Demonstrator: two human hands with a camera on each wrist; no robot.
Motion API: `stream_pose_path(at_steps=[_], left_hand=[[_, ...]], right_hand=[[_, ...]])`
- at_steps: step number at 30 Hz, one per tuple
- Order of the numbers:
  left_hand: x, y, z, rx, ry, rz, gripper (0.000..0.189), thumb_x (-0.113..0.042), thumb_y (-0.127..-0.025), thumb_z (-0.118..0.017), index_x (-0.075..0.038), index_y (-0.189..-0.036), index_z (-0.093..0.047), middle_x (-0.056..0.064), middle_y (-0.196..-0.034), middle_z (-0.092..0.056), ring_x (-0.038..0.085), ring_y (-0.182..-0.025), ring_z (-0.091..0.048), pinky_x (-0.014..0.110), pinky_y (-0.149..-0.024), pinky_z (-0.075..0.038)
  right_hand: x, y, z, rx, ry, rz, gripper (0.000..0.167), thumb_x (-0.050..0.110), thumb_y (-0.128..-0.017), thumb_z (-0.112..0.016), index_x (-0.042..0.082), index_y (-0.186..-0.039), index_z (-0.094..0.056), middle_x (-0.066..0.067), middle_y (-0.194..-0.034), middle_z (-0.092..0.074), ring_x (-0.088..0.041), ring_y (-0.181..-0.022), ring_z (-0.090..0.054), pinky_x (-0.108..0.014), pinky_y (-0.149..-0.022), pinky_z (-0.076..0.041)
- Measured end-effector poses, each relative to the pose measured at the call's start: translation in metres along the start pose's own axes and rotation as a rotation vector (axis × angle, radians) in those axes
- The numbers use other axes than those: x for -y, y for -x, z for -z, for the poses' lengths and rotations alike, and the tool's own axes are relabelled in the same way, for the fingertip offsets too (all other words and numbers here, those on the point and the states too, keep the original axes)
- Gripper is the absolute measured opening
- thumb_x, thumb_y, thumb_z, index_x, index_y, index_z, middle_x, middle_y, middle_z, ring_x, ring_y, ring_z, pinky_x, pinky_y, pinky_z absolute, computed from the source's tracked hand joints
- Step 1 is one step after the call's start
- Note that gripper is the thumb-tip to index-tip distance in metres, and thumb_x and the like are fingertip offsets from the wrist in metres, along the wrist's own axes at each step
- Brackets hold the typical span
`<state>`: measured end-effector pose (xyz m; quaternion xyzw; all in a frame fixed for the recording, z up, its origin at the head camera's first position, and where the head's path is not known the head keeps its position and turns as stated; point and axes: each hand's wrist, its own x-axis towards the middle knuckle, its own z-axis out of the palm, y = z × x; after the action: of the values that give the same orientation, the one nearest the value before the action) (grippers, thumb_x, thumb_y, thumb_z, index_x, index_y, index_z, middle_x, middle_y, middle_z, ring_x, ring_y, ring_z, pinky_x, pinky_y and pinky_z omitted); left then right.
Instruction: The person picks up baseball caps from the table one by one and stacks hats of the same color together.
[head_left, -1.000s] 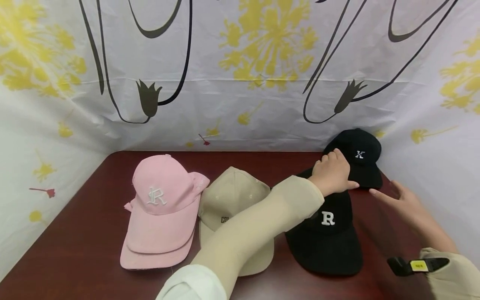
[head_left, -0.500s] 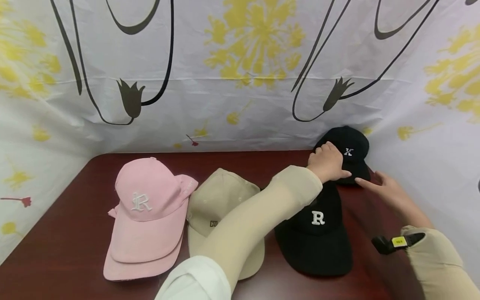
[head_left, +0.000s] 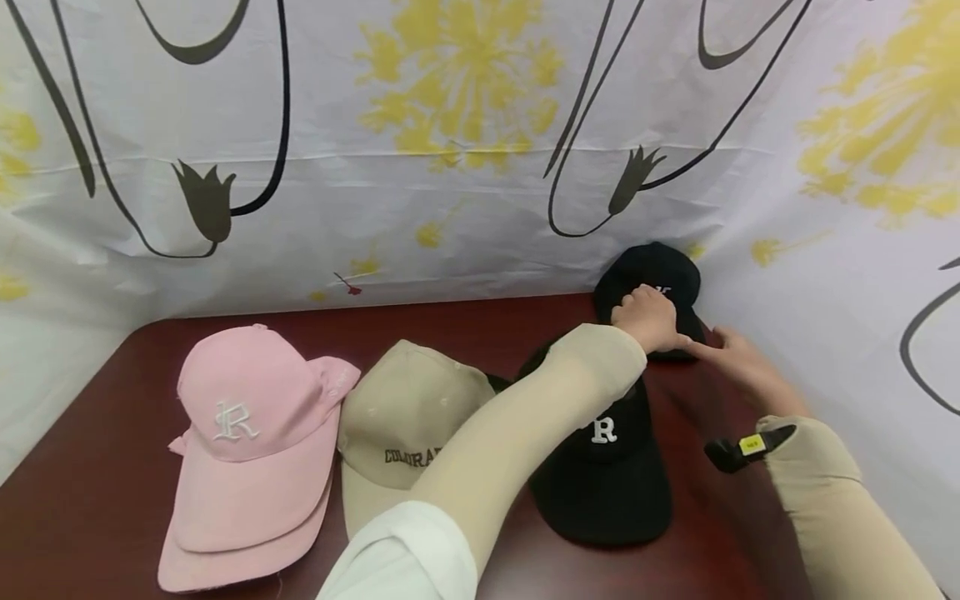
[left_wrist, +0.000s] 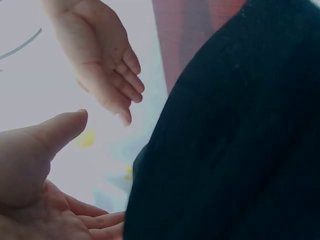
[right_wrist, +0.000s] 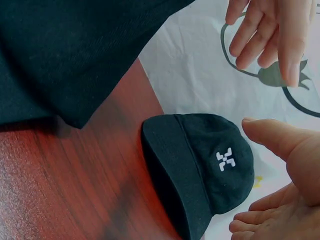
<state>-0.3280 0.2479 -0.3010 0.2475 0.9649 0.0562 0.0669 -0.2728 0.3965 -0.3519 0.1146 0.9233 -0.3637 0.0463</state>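
Observation:
At the back right of the table sits a small black cap with a white emblem (head_left: 652, 265). My left hand (head_left: 645, 319) is in front of its crown with fingers relaxed, partly covering the emblem. Beside its brim, my right hand (head_left: 750, 371) has the thumb extended toward the left thumb. In the right wrist view, both my right hand (right_wrist: 295, 170) and my left hand (right_wrist: 270, 35) are unfolded near the emblem cap (right_wrist: 200, 160) and grip nothing. Nearer me lies a black cap with a white R (head_left: 603, 496), partly hidden by my left sleeve.
A khaki lettered cap (head_left: 412, 408) lies mid-table, partly under my left forearm. Left of it are stacked pink caps (head_left: 251, 392). The dark red table (head_left: 97, 433) meets patterned white cloth (head_left: 480, 233) at the back and sides. A black wrist camera (head_left: 738, 450) sits on my right sleeve.
The head view has turned right, so the caps appear farther left. My hands have come closer together around the emblem cap, and the left now hides more of its emblem.

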Motion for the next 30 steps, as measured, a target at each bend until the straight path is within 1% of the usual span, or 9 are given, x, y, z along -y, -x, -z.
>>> stream_pose_path(at_steps=[5, 9, 14, 18, 20, 21, 24, 29, 30], left_hand=[[0.011, -0.008, -0.009, -0.006, 0.019, 0.062, 0.072, -0.064, -0.078, -0.055, -0.019, -0.133, -0.044, -0.004, -0.122, -0.042, 0.011, -0.104, -0.043, 0.029, -0.088, -0.036], [0.023, -0.015, -0.019, 0.021, 0.054, 0.121, 0.074, -0.064, -0.079, -0.055, -0.018, -0.136, -0.041, -0.003, -0.126, -0.040, 0.012, -0.109, -0.043, 0.031, -0.090, -0.035], [0.035, -0.019, -0.028, 0.075, 0.145, 0.186, 0.079, -0.060, -0.080, -0.056, -0.015, -0.141, -0.033, -0.002, -0.135, -0.035, 0.013, -0.118, -0.040, 0.031, -0.095, -0.033], [0.043, -0.027, -0.037, 0.120, 0.156, 0.164, 0.075, -0.059, -0.082, -0.055, -0.015, -0.140, -0.037, 0.000, -0.137, -0.035, 0.013, -0.118, -0.041, 0.027, -0.094, -0.035], [0.047, -0.039, -0.046, 0.160, 0.153, 0.139, 0.074, -0.060, -0.082, -0.054, -0.015, -0.139, -0.040, 0.001, -0.138, -0.035, 0.013, -0.120, -0.039, 0.026, -0.095, -0.035], [0.048, -0.050, -0.054, 0.174, 0.151, 0.124, 0.073, -0.060, -0.081, -0.054, -0.015, -0.138, -0.042, 0.002, -0.138, -0.036, 0.014, -0.121, -0.039, 0.027, -0.095, -0.034], [0.051, -0.093, -0.089, 0.200, 0.151, 0.077, 0.072, -0.064, -0.078, -0.055, -0.018, -0.133, -0.048, 0.000, -0.136, -0.042, 0.014, -0.120, -0.041, 0.028, -0.095, -0.035], [0.053, -0.140, -0.135, 0.224, 0.232, 0.051, 0.070, -0.066, -0.073, -0.059, -0.022, -0.128, -0.053, -0.005, -0.128, -0.050, 0.011, -0.111, -0.048, 0.028, -0.091, -0.038], [0.054, -0.142, -0.139, 0.213, 0.250, 0.044, 0.070, -0.065, -0.072, -0.062, -0.021, -0.126, -0.055, -0.005, -0.125, -0.052, 0.011, -0.107, -0.050, 0.026, -0.088, -0.040]], right_hand=[[0.007, -0.009, -0.012, 0.006, -0.054, 0.002, 0.090, 0.054, -0.090, -0.046, -0.015, -0.139, -0.014, -0.037, -0.139, -0.018, -0.048, -0.124, -0.023, -0.057, -0.096, -0.026], [0.012, -0.015, -0.021, 0.018, -0.089, -0.039, 0.095, 0.055, -0.089, -0.045, -0.015, -0.140, -0.005, -0.037, -0.141, -0.010, -0.049, -0.128, -0.015, -0.058, -0.098, -0.022], [0.014, -0.021, -0.032, 0.019, -0.134, -0.102, 0.098, 0.054, -0.089, -0.045, -0.015, -0.138, 0.004, -0.037, -0.142, 0.001, -0.049, -0.130, -0.006, -0.058, -0.101, -0.017], [0.015, -0.026, -0.038, 0.017, -0.137, -0.128, 0.099, 0.056, -0.088, -0.045, -0.015, -0.139, 0.002, -0.037, -0.143, -0.002, -0.048, -0.130, -0.010, -0.057, -0.101, -0.018], [0.016, -0.029, -0.042, 0.012, -0.147, -0.120, 0.096, 0.056, -0.088, -0.045, -0.016, -0.139, -0.005, -0.037, -0.142, -0.009, -0.047, -0.129, -0.017, -0.055, -0.101, -0.021], [0.016, -0.030, -0.043, 0.011, -0.151, -0.115, 0.095, 0.055, -0.089, -0.044, -0.017, -0.139, -0.007, -0.037, -0.141, -0.012, -0.046, -0.128, -0.019, -0.055, -0.100, -0.022], [0.015, -0.034, -0.048, -0.006, -0.177, -0.103, 0.090, 0.052, -0.090, -0.045, -0.017, -0.137, -0.013, -0.037, -0.138, -0.019, -0.044, -0.124, -0.026, -0.052, -0.100, -0.024], [0.013, -0.037, -0.051, -0.014, -0.186, -0.162, 0.093, 0.050, -0.090, -0.046, -0.019, -0.137, -0.005, -0.038, -0.140, -0.013, -0.046, -0.127, -0.020, -0.052, -0.102, -0.022], [0.013, -0.038, -0.051, -0.006, -0.187, -0.185, 0.094, 0.051, -0.090, -0.045, -0.018, -0.137, -0.002, -0.038, -0.141, -0.009, -0.047, -0.128, -0.018, -0.052, -0.102, -0.021]])
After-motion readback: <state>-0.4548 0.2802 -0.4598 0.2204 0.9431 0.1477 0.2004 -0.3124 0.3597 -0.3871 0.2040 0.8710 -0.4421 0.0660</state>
